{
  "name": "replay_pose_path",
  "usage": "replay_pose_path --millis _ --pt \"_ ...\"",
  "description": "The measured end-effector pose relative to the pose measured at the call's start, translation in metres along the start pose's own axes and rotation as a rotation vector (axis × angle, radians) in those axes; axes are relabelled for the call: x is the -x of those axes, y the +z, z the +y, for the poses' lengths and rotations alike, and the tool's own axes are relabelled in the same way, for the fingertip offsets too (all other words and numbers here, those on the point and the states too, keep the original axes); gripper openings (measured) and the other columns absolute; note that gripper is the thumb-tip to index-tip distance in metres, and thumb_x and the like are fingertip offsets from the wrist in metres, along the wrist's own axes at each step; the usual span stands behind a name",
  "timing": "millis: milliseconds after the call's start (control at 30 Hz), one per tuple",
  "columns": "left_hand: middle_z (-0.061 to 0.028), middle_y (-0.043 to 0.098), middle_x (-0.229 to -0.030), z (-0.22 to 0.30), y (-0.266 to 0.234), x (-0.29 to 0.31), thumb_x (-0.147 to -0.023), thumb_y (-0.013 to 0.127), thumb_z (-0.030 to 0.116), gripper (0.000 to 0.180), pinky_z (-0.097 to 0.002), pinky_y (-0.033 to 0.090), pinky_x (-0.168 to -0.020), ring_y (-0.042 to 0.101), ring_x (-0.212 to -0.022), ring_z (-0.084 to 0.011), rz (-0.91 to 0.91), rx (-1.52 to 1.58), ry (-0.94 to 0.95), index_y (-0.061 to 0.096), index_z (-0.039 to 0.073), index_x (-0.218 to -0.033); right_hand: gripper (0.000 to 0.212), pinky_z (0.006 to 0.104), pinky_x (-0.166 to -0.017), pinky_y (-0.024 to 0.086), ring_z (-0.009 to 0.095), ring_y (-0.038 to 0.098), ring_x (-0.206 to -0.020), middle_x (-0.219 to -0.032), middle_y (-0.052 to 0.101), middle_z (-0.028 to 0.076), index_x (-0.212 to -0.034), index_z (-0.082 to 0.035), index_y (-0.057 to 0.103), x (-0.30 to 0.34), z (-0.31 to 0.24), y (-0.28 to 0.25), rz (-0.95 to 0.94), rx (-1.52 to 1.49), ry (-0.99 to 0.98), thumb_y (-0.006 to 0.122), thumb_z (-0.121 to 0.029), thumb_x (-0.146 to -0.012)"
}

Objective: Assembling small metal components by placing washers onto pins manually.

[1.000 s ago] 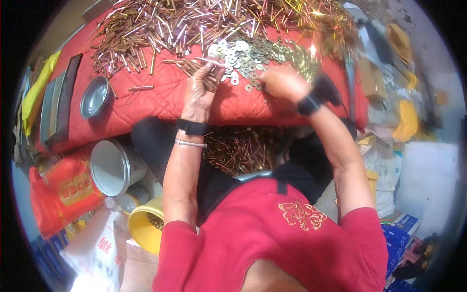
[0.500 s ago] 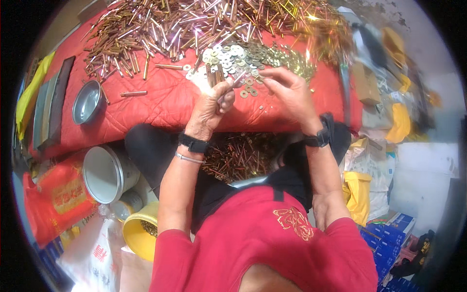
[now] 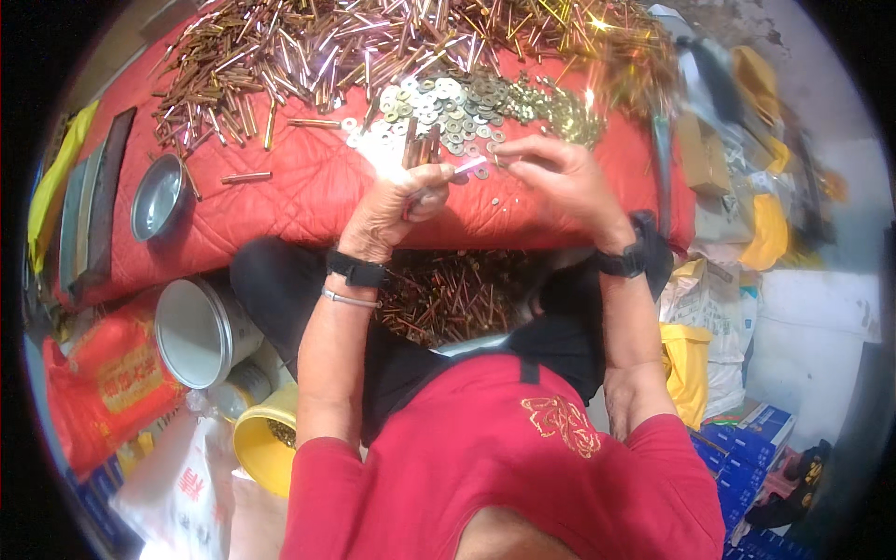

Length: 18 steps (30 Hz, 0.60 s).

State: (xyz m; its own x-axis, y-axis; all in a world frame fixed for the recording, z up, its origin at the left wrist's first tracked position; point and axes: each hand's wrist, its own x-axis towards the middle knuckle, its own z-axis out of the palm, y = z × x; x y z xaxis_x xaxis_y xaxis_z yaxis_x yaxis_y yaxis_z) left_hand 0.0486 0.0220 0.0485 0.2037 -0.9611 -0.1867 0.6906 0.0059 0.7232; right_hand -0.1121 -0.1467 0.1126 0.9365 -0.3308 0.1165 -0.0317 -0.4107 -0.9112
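Note:
My left hand is closed around several copper-coloured metal rods. One thin bright rod juts out of that grip toward the right. Facing it, my right hand pinches what looks like a small washer, seen nearly edge-on, just off the rod's tip. Beyond both hands, silvery flat washers lie in a loose heap on the red quilted cover. Small brass-coloured nuts spread out to the right of them.
A large pile of copper-coloured rods covers the far side. On the left stands a metal bowl, with a single rod beside it. More rods lie between my legs. A white bucket and yellow bucket sit lower left.
The thin rod in my left hand now points more to the right, nearly level. My right hand has shifted slightly and stays close to the rod's tip.

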Motion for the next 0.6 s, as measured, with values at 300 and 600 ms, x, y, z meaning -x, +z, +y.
replay_pose_path --millis 300,600 --pt "-0.0027 0.051 -0.065 -0.003 -0.013 -0.006 -0.087 0.061 0.024 0.032 -0.019 0.027 -0.035 0.035 -0.042 -0.0065 -0.008 0.083 -0.12 0.054 -0.004 -0.101 0.028 0.0214 -0.067 0.043 0.005 0.052 -0.078 -0.091 0.062 -0.003 -0.115 -0.005 0.063 0.005 0.009 -0.006 -0.339 -0.091 0.132 0.06 -0.013 -0.088" --pt "-0.0087 0.057 -0.079 -0.028 -0.023 -0.025 -0.093 0.057 0.016 0.023 -0.0186 0.032 -0.038 0.044 -0.053 -0.009 0.264 0.685 0.22 0.054 -0.002 -0.107 0.019 0.0199 -0.062 0.044 0.002 0.052 -0.073 -0.085 0.062 -0.004 -0.106 -0.002 0.066 -0.009 0.025 0.061 0.073 -0.477 0.24 0.058 -0.013 -0.092"
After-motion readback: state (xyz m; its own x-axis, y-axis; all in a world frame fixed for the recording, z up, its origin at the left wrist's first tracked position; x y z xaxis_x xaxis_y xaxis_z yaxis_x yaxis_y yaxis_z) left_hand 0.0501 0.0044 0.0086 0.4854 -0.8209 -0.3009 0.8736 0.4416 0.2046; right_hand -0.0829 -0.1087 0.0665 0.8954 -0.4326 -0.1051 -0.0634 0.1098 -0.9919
